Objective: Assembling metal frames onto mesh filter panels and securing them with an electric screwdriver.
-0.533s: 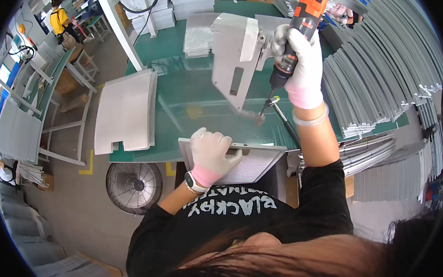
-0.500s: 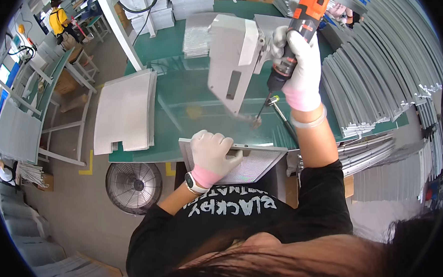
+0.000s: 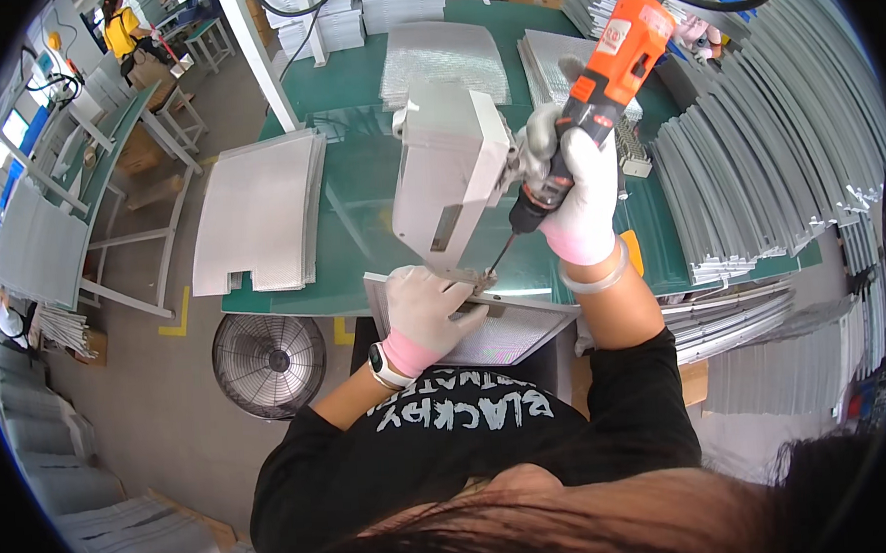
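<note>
My gloved right hand (image 3: 580, 204) is wrapped round an orange and black power screwdriver (image 3: 629, 46), held tilted with its bit pointing down toward me. A white box-shaped attachment (image 3: 448, 171) sits to the left of the screwdriver, joined by a metal bracket. The bit's tip is at the upper edge of a framed mesh panel (image 3: 516, 335), close to my left fingers; I cannot tell whether it touches. My gloved left hand (image 3: 425, 307) grips that panel's frame at the table's near edge, with fingers curled over it.
The green table (image 3: 354, 206) carries a stack of pale sheets (image 3: 257, 211) on the left and mesh sheets (image 3: 447, 61) at the back. Tall rows of grey frames (image 3: 776, 139) line the right. A floor fan (image 3: 269, 366) stands at lower left; a person (image 3: 125, 33) is far left.
My right hand has brought the screwdriver and its white attachment down and left, so the bit meets the area beside my left fingers. My left hand stays on the panel.
</note>
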A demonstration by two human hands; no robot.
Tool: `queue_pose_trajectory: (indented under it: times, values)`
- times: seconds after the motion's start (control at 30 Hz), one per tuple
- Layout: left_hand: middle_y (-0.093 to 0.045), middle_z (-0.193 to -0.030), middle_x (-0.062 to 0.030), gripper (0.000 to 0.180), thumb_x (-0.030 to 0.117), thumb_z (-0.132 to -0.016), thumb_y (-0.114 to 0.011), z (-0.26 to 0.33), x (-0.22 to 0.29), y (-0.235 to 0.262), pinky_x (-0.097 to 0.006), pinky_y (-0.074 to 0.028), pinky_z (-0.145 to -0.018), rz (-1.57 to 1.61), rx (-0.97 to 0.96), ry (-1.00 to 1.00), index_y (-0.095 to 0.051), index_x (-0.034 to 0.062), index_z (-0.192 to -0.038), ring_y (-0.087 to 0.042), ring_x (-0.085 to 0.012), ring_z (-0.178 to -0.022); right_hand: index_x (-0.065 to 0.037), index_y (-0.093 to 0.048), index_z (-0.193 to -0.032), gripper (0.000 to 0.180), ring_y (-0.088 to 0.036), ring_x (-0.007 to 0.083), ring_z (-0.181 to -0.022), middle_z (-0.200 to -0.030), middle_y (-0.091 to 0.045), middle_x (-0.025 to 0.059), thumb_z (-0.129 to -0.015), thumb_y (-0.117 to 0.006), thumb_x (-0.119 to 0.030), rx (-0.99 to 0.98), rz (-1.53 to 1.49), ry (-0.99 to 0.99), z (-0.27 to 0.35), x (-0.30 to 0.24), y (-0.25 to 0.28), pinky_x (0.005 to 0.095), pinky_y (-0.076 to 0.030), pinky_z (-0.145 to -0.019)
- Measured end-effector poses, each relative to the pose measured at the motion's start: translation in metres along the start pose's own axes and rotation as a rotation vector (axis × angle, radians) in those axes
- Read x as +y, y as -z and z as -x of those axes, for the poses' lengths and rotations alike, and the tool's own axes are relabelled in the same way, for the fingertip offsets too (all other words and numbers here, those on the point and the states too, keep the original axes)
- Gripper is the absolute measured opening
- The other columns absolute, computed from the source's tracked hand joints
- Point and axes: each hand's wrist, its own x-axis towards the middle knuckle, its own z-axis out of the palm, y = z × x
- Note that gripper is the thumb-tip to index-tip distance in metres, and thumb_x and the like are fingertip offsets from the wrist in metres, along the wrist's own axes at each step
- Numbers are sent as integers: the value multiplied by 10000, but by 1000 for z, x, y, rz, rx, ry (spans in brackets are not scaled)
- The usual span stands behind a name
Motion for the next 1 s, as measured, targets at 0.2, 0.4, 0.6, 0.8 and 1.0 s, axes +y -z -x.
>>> queue_pose_trajectory:
  times: [0.2,0.4,0.6,0.8,1.0]
  values:
    - [-685,-864,-37,330,271,-628,-783,10,-1,-2,-395,-475,-639,146,-115,56,-758,215,-952,-647,-238,-801,-60,-295,-1352,698,-480,112,-559,-711,-493,57,-826,-712,-252,-96,-173,-201,32,21,16,244,-413,-500]
    - [-682,-915,2,295,279,-630,-785,17,-3,-10,-378,-486,-670,154,22,-2,-762,238,-921,-652,-230,-822,-66,-312,-1318,744,-465,97,-525,-703,-504,38,-787,-773,-309,-98,-214,-232,35,27,17,227,-394,-472]
    - [-665,-909,4,341,291,-647,-774,24,0,-14,-380,-473,-691,188,7,-9,-737,249,-983,-637,-240,-800,-48,-321,-1311,765,-488,90,-532,-701,-515,22,-770,-794,-311,-129,-329,-309,42,36,23,210,-376,-460]
    - [-655,-890,-15,349,292,-658,-767,33,-7,-25,-398,-450,-675,255,-44,64,-729,245,-1002,-614,-260,-764,-39,-341,-1302,778,-488,75,-542,-723,-535,21,-752,-810,-328,-123,-294,-272,48,38,21,197,-355,-456]
    - [-650,-872,-31,381,310,-643,-775,17,-1,-11,-398,-433,-666,151,7,17,-730,241,-1015,-611,-242,-776,-64,-355,-1326,768,-457,75,-521,-707,-493,14,-774,-792,-369,-116,-267,-310,27,26,18,209,-359,-455]
